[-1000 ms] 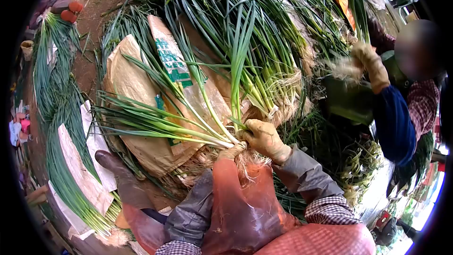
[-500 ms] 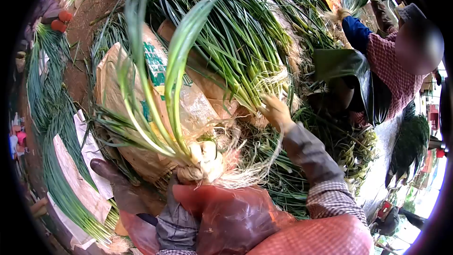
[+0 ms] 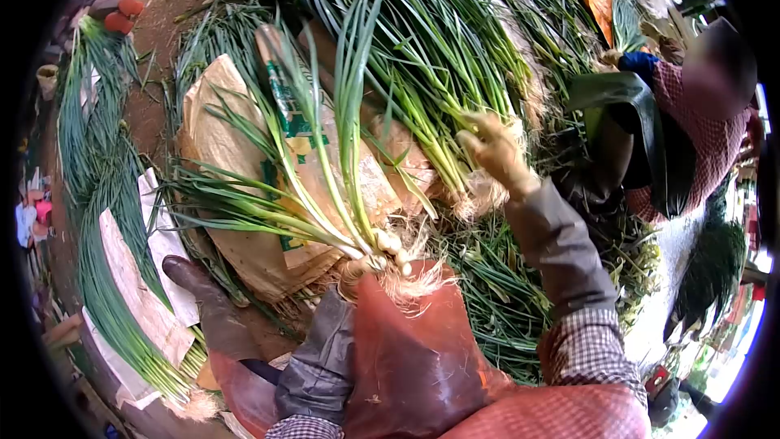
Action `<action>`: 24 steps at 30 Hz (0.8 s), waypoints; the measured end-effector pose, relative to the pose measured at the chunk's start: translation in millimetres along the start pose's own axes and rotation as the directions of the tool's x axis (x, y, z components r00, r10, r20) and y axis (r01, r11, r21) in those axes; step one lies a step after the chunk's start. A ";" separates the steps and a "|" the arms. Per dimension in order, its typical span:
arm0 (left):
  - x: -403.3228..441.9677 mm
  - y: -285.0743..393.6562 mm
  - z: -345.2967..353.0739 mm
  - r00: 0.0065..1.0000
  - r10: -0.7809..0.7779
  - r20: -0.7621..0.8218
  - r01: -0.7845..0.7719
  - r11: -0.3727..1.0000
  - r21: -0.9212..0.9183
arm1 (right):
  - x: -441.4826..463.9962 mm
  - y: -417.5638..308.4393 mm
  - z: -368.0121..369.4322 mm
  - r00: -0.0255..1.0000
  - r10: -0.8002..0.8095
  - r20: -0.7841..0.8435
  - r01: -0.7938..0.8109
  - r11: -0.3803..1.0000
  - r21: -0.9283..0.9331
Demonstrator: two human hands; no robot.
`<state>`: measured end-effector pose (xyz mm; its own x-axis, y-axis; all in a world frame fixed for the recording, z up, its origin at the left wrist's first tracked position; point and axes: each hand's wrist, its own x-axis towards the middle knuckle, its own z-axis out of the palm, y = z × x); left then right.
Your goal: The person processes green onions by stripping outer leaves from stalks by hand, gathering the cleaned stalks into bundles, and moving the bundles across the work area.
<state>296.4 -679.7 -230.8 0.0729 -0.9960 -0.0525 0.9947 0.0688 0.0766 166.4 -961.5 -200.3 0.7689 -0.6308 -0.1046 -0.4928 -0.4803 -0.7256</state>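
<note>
My left hand (image 3: pixel 354 268), in a pale glove, is closed around the root ends of a small bunch of green onions (image 3: pixel 333 183). Their long flat leaves fan up and to the left, and pale stringy roots (image 3: pixel 414 286) hang over my lap. My gloved right hand (image 3: pixel 500 154) is raised with its fingers apart, over the root ends of a large pile of green onions (image 3: pixel 422 65). Nothing shows in its fingers, and whether it touches the pile I cannot tell. A loose leaf (image 3: pixel 416 193) slants between the bunch and the pile.
Printed brown sacks (image 3: pixel 223 126) lie under the bunch. A red translucent apron (image 3: pixel 406 358) covers my lap. More stalks (image 3: pixel 122 293) lie in a long row at the left, and trimmed leaves (image 3: pixel 496 284) beside my right arm. Another person (image 3: pixel 691 130) sits at the right.
My right hand has lifted slightly away from the pile's root ends and its fingers have spread. The bunch in my left hand has shifted right and upward in view, its leaves fanning wider.
</note>
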 end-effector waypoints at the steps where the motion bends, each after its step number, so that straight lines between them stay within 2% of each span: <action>1: -0.8 0.1 -9.9 0.996 -0.031 0.080 0.031 1.000 0.001 | -13.7 -27.9 12.2 0.999 0.008 0.043 -0.019 0.963 0.269; 3: -8.8 -2.7 -20.2 0.988 -0.090 0.127 0.089 0.996 0.010 | -27.7 -86.4 33.4 0.905 0.059 0.422 -0.245 0.882 0.403; 4: -8.1 -6.2 -19.2 0.983 -0.098 0.154 0.109 0.992 -0.069 | -31.7 -92.2 51.2 0.824 -0.056 0.564 -0.232 0.875 0.426; 5: -10.6 -5.3 -18.6 0.982 -0.103 0.157 0.115 0.991 -0.068 | -34.9 -95.2 60.3 0.710 -0.166 0.685 -0.227 0.866 0.445; 7: -15.3 0.5 -18.0 0.976 -0.215 0.039 0.218 0.972 -0.089 | -33.0 -94.7 55.5 0.521 -0.193 0.832 -0.397 0.808 0.436; 8: -14.9 0.1 -2.4 0.960 -0.265 -0.085 0.250 0.956 -0.156 | -54.6 -92.4 46.3 0.744 0.090 0.662 -0.413 0.841 0.349; 9: -11.4 3.3 8.8 0.946 -0.269 -0.183 0.250 0.961 -0.121 | -66.2 -79.1 30.5 0.776 0.092 0.623 -0.403 0.833 0.379; 10: -13.2 4.7 0.1 0.936 -0.286 -0.203 0.271 0.957 -0.099 | -82.7 -61.5 12.7 0.750 0.180 0.636 -0.462 0.831 0.309; 11: -15.9 7.0 -12.2 0.927 -0.299 -0.225 0.289 0.954 -0.077 | -107.1 -38.7 -1.4 0.661 0.311 0.683 -0.578 0.791 0.199; 12: -11.4 8.3 -19.0 0.954 -0.287 -0.087 0.289 0.957 0.018 | -122.9 -35.8 -14.4 0.521 0.371 0.769 -0.608 0.793 0.028; 13: -6.9 9.7 -25.3 0.962 -0.269 0.053 0.262 0.959 0.109 | -156.5 17.4 -2.7 0.404 0.381 0.831 -0.421 0.885 -0.201; 14: 2.2 7.0 -8.9 0.968 -0.176 0.180 0.164 0.983 0.080 | -176.5 43.6 8.8 0.226 0.230 0.946 0.446 0.839 -0.311; 15: 11.3 4.3 7.7 0.950 -0.079 0.302 0.074 0.997 0.027 | -186.6 74.6 13.9 0.231 0.230 0.945 0.444 0.840 -0.313; 16: 14.9 4.3 12.1 0.939 -0.060 0.339 0.056 0.998 0.019 | -179.5 83.8 10.9 0.611 0.131 0.781 0.276 0.889 -0.365; 17: 12.6 3.1 8.7 0.954 -0.066 0.293 0.065 0.998 0.011 | -166.3 89.9 4.4 0.884 0.066 0.464 0.108 0.935 -0.338; 18: 8.5 1.8 6.2 0.979 -0.072 0.191 0.073 0.997 0.002 | -135.6 63.2 2.8 0.968 0.056 0.243 0.037 0.931 -0.362; 19: 6.4 0.7 2.1 0.994 -0.082 0.072 0.083 0.997 -0.004 | -94.7 28.8 8.6 0.999 0.041 0.004 -0.037 0.930 -0.367; 21: 1.5 -2.6 -8.8 0.985 -0.076 -0.157 0.080 0.997 0.018 | -30.8 34.2 32.8 0.997 -0.008 -0.074 -0.030 0.867 -0.497; 23: -1.3 -9.6 -22.6 0.926 -0.069 -0.371 0.098 0.993 0.061 | 15.7 42.1 46.5 0.948 0.275 0.158 -0.157 0.841 -0.518; 24: -1.5 -12.2 -33.0 0.877 -0.065 -0.475 0.128 0.986 0.102 | 19.6 30.5 47.6 0.987 0.122 0.100 -0.051 0.847 -0.529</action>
<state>286.5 -677.2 -264.6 0.0342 -0.8508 -0.5244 0.9831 -0.0658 0.1709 185.8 -959.5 -256.8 0.7397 -0.6206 -0.2602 -0.6724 -0.6967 -0.2498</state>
